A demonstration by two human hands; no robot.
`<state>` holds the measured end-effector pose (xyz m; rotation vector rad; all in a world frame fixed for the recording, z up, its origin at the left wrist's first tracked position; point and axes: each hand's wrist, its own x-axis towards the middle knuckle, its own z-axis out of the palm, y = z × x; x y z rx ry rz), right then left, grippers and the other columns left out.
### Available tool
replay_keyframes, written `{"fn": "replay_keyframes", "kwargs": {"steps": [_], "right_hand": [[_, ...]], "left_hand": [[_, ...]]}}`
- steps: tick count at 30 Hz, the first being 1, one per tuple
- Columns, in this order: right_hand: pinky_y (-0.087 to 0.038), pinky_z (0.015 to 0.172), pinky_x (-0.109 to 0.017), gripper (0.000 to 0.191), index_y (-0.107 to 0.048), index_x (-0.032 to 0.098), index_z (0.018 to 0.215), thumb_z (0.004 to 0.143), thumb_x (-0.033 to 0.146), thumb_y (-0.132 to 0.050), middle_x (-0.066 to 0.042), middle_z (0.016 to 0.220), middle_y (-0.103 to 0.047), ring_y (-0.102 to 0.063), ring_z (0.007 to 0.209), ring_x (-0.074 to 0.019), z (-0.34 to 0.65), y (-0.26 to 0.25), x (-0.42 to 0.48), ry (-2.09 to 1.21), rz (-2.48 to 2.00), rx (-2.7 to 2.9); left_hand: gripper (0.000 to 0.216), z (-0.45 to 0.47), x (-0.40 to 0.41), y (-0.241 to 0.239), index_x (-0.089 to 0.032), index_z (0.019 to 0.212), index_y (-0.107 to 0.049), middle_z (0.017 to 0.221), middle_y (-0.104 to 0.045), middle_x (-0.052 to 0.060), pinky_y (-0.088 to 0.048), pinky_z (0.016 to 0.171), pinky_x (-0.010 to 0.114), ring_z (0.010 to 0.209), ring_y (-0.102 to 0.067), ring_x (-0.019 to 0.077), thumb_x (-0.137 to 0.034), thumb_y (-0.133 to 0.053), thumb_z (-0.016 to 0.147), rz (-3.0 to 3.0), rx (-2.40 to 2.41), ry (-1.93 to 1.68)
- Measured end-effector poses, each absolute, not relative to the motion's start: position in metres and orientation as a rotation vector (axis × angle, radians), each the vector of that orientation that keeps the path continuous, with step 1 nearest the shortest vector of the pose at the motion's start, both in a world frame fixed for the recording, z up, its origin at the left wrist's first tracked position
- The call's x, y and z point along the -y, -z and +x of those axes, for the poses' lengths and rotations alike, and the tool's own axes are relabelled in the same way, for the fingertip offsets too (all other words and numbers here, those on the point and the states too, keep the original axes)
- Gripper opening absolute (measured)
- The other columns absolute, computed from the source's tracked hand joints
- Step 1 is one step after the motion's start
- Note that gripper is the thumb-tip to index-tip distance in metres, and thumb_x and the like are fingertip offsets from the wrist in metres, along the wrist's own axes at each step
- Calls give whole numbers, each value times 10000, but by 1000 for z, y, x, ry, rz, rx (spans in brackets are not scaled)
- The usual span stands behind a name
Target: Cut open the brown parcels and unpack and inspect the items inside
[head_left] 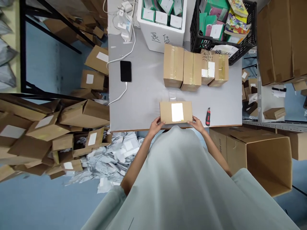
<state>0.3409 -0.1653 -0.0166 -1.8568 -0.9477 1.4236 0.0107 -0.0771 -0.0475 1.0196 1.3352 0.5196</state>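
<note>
A small brown cardboard box (166,111) with a white label (177,112) on top lies at the front edge of the grey table (144,92). My left hand (156,125) grips its left end near the front corner. At the right end, my right hand (196,123) holds the opposite corner, fingers along the side. To the right of that hand lies a red and black utility knife (208,117). Four-sided taped cartons stand in a row behind: a tall one (173,65), another (192,70), a labelled one (207,67) and the rightmost one (220,69).
A white bin (160,38) and a black crate (195,40) of small boxes stand at the back. A phone (126,71) with a white cable lies left. Opened cartons and grey plastic bags (112,159) heap on the left floor; a large open carton (268,163) stands right.
</note>
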Motion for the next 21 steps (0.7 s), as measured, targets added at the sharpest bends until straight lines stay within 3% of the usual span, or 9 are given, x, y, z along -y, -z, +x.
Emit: {"fn": "replay_keyframes", "kwargs": {"steps": [4, 8, 12, 14, 18, 21], "right_hand": [[-607, 1158, -571, 842, -747, 221, 1430, 695, 565, -971, -138, 1477, -750, -707, 1348, -356, 326, 10, 166, -1287, -1981, 935], [-618, 1145, -538, 646, -781, 242, 1378, 870, 638, -823, -114, 1398, -796, -746, 1266, -318, 315, -11, 167, -1132, -1946, 988], [-650, 1059, -473, 633, -816, 209, 1294, 957, 733, -700, -137, 1253, -801, -770, 1147, -301, 308, -36, 162, -945, -1927, 1023], [-648, 1020, -440, 645, -834, 204, 1212, 976, 777, -656, -131, 1170, -792, -757, 1110, -295, 304, -43, 156, -867, -1945, 1036], [-617, 976, -444, 669, -799, 223, 860, 1014, 818, -536, -103, 918, -741, -718, 960, -289, 297, -39, 143, -792, -2072, 1098], [-611, 1005, -478, 697, -806, 221, 889, 1004, 833, -492, -119, 919, -741, -719, 957, -303, 291, -24, 139, -831, -2092, 1102]], "left_hand": [[769, 12, 81, 41, -172, 1439, -693, 1505, -739, 171, -562, 1223, 549, 1386, -711, 355, -430, -903, 745, 1080, -1235, -483], [684, 0, 78, 29, -187, 1399, -732, 1408, -772, 155, -601, 1159, 533, 1264, -760, 336, -433, -883, 779, 1236, -1300, -502], [515, -12, 66, 6, -197, 1332, -784, 1265, -771, 116, -617, 1118, 472, 1163, -773, 289, -469, -802, 894, 1388, -1423, -612], [497, -12, 60, -7, -201, 1316, -798, 1202, -766, 95, -615, 1098, 452, 1102, -771, 273, -525, -767, 941, 1424, -1481, -655], [485, -6, 50, -18, -194, 1225, -840, 1095, -759, 85, -602, 1032, 432, 987, -745, 260, -593, -734, 970, 1461, -1597, -633], [451, -6, 45, -9, -190, 1164, -854, 1048, -765, 92, -594, 1033, 448, 973, -739, 270, -578, -744, 961, 1439, -1634, -570]]}}
